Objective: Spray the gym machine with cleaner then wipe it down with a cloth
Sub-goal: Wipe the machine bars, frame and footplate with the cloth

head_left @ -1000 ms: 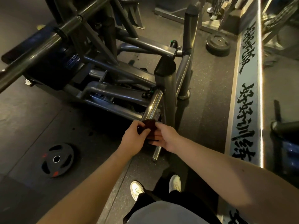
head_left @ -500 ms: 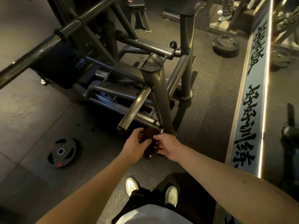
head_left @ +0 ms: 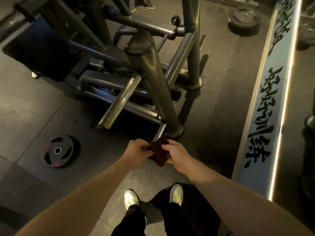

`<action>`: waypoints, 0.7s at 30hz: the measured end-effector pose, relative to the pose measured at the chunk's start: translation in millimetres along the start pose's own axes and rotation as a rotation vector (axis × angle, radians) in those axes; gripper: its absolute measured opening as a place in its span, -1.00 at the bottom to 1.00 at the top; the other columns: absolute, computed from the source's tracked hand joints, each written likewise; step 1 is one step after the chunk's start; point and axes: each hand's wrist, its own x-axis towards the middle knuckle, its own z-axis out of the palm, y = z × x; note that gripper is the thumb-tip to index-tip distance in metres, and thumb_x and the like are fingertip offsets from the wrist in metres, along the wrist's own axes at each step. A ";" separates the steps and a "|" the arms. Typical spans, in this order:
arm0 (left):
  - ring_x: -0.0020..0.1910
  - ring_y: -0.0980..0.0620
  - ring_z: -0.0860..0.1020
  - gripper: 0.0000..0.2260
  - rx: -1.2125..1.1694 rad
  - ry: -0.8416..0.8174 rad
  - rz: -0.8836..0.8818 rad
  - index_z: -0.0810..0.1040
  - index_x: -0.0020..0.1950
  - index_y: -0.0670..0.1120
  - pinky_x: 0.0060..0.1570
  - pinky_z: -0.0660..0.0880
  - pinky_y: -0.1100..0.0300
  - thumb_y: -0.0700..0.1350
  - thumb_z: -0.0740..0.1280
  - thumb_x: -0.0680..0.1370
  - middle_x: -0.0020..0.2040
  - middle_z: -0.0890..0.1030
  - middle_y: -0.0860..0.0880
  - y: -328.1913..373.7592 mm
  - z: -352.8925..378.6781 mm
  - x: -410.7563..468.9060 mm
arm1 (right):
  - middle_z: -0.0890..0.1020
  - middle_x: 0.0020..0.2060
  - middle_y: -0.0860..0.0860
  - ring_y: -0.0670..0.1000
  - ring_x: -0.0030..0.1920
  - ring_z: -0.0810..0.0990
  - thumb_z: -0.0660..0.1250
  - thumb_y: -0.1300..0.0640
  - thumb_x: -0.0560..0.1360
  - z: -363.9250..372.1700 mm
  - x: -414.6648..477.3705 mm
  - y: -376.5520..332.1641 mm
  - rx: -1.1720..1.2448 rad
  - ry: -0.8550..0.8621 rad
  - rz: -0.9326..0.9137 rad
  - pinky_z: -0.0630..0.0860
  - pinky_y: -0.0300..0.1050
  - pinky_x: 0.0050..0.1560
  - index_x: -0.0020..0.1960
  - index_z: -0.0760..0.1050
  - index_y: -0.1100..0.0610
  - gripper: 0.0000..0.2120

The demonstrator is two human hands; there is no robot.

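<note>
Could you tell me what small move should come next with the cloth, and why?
Probably slide the cloth up the low chrome peg toward the post: the left hand and right hand grip it round the peg's outer end, while the stretch near the post lies uncovered.

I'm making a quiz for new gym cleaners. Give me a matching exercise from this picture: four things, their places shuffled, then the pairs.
1. dark red cloth
2. weight plate with red marks
3. plain black weight plate
4. white shoes

A. floor, upper right, beyond the gym machine
B. gripped by left hand and right hand
C. bottom of view, below the hands
D. floor, left of the hands

Pairs: 1-B, 2-D, 3-A, 4-C
</note>
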 end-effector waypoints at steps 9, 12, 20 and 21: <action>-0.05 -0.07 0.67 -0.84 -0.123 -0.105 -0.032 0.55 0.06 -0.11 0.04 0.62 -0.01 -0.07 0.45 0.60 -0.05 0.68 -0.14 -101.1 77.4 123.0 | 0.74 0.03 0.17 0.10 0.03 0.75 0.38 0.25 0.59 -40.1 154.5 87.7 -0.043 0.067 -0.012 0.67 0.06 0.13 0.20 0.61 0.17 -0.80; -0.06 -0.08 0.68 -0.87 -0.146 -0.063 0.031 0.57 0.06 -0.07 0.02 0.64 -0.03 -0.06 0.45 0.60 -0.07 0.69 -0.13 -144.0 107.0 175.2 | 0.73 0.03 0.17 0.10 0.03 0.74 0.22 0.34 0.63 -58.3 212.7 112.6 -0.103 0.071 -0.026 0.68 0.07 0.08 0.20 0.59 0.16 -0.75; -0.06 0.17 0.64 -0.90 -0.156 0.061 0.282 0.62 0.13 -0.07 -0.03 0.52 0.31 -0.10 0.37 0.65 -0.04 0.67 0.00 -217.0 166.3 316.3 | 0.72 0.05 0.17 0.13 0.06 0.72 0.21 0.24 0.62 -105.7 361.8 117.4 -0.245 0.183 -0.371 0.64 0.15 0.19 0.16 0.62 0.07 -0.75; -0.07 0.21 0.63 -0.90 -0.165 0.105 0.315 0.61 0.15 -0.09 -0.06 0.49 0.39 -0.13 0.36 0.66 -0.04 0.66 0.03 -223.5 169.8 331.3 | 0.72 0.04 0.15 0.13 0.05 0.71 0.22 0.21 0.61 -107.7 375.9 111.0 -0.293 0.219 -0.450 0.61 0.18 0.23 0.14 0.62 0.06 -0.77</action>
